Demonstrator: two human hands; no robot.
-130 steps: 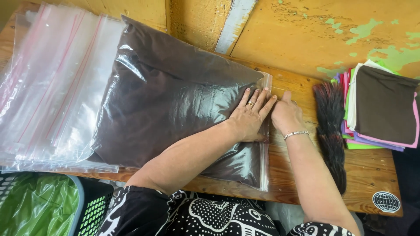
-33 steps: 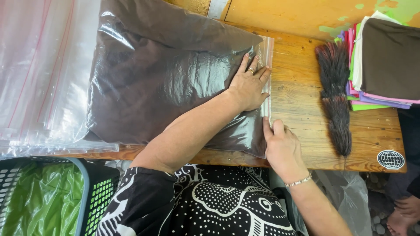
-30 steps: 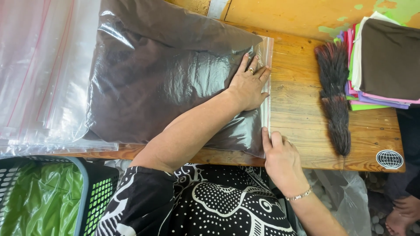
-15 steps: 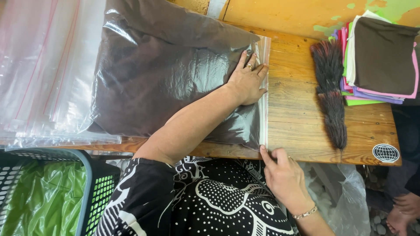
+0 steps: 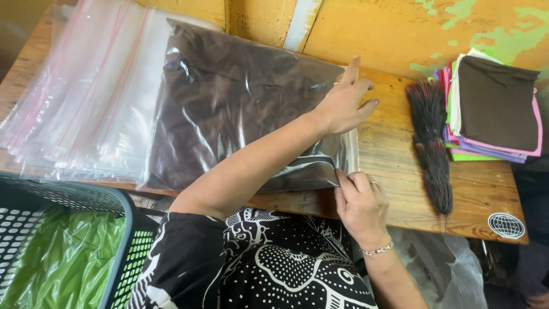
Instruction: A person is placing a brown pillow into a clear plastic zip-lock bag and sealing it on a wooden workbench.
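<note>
Brown cloth in clear zip bag (image 5: 240, 109) lying mid-frame; left hand (image 5: 343, 103) pressing flat, fingers spread, right hand (image 5: 360, 206) pinching its lower corner.

clear zip bag (image 5: 240, 109) holding brown cloth, lying flat mid table. stack of empty clear zip bags (image 5: 86, 97) with pink seal strips, far left, partly under it. round white globe sticker (image 5: 506, 225) on the table's near right corner. green plastic bag (image 5: 63, 257) in basket, near left.
</note>
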